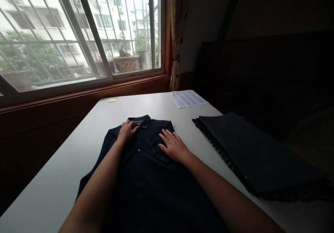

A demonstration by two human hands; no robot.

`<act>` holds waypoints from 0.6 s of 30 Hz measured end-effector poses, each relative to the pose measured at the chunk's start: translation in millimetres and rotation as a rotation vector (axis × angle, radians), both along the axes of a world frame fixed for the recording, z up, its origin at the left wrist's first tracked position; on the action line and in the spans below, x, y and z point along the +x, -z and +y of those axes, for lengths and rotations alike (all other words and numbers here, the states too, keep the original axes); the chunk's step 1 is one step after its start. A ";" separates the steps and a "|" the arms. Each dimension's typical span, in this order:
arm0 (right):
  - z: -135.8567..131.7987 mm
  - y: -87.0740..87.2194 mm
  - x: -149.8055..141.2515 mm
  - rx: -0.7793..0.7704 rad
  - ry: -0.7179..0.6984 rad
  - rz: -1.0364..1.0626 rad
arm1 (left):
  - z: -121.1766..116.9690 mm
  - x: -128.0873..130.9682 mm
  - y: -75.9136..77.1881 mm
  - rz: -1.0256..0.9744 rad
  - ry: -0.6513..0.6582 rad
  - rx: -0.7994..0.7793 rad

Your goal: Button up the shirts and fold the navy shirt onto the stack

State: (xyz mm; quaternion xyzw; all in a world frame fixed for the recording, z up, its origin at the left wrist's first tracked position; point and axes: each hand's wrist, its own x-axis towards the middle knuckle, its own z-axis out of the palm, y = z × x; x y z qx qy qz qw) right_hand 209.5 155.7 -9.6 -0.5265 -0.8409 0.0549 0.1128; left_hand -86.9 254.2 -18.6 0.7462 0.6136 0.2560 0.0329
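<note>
A dark navy button-up shirt (146,177) lies front side up on the white table (52,163), its collar (144,121) towards the far side. My left hand (127,130) is at the left side of the collar, thumb and fingers drawn together on the cloth there. Flat on the chest, near the pocket and below the shoulder, rests my right hand (173,145) with its fingers spread. A small pale button (138,150) shows on the front between my hands. My forearms hide parts of both sides of the shirt, and its lower end runs out of view.
To the right, a stack of dark folded cloth or sheets (250,149) reaches the table's edge. Printed papers (189,98) lie at the far right corner, yellow sticky notes (112,99) at the far left. Beyond the table are a barred window (109,34) and a curtain (177,34).
</note>
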 end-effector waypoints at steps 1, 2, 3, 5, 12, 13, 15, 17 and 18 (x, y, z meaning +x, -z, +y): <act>-1.2 -1.5 -0.1 0.015 0.005 -0.002 | 0.1 0.2 0.0 0.005 -0.005 0.000; -3.1 -4.0 -0.3 0.040 0.009 -0.001 | 0.3 0.3 0.0 0.010 -0.010 -0.001; -5.9 -7.5 -0.7 0.073 0.007 0.002 | 0.6 0.4 -0.1 0.014 -0.015 -0.002; -14.2 -16.9 -3.4 0.146 -0.024 0.021 | 1.1 0.5 -0.6 0.023 -0.022 -0.001; -60.2 -31.0 -31.3 0.098 -0.236 0.060 | 1.4 -0.5 -0.5 0.062 -0.015 0.018; -66.8 -28.1 -33.1 0.044 -0.260 0.049 | 1.5 -0.8 -0.3 0.069 -0.013 0.021; -79.0 -22.2 -31.4 -0.054 -0.296 0.035 | 1.8 -1.5 -0.2 0.083 -0.014 0.025; -90.3 -19.2 -23.0 -0.120 -0.311 0.042 | 1.7 -1.7 -0.7 0.097 -0.018 0.027; -96.0 -19.0 -17.3 -0.142 -0.310 0.051 | 1.3 -1.6 -1.2 0.105 -0.020 0.027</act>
